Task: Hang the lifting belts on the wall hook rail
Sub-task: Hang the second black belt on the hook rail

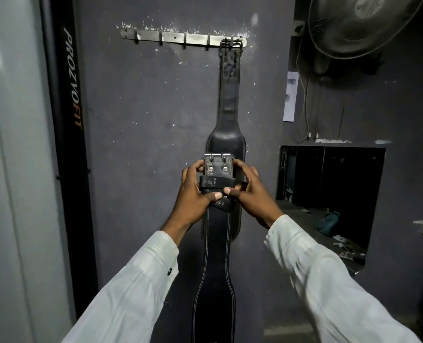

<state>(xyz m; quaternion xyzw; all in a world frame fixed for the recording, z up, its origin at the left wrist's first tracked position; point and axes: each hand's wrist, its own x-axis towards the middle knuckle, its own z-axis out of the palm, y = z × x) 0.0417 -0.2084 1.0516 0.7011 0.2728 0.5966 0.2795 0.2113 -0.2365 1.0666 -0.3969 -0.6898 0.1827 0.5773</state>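
Note:
A metal hook rail (pixel 175 38) is fixed high on the dark wall. One black lifting belt (pixel 229 95) hangs by its buckle from the rail's rightmost hook. In front of it I hold a second black belt (pixel 215 256) with white stitching, its silver buckle end (pixel 217 164) pointing up and the rest hanging down. My left hand (pixel 193 196) grips the belt's left side just below the buckle, thumb pressed on its front. My right hand (pixel 250 191) grips the right side in the same way.
A black padded post (pixel 69 120) with lettering stands left of the wall, beside a pale panel (pixel 12 169). A wall fan (pixel 361 23) hangs at the upper right. Below it a dark recess (pixel 329 184) holds scattered items. Several hooks on the rail are bare.

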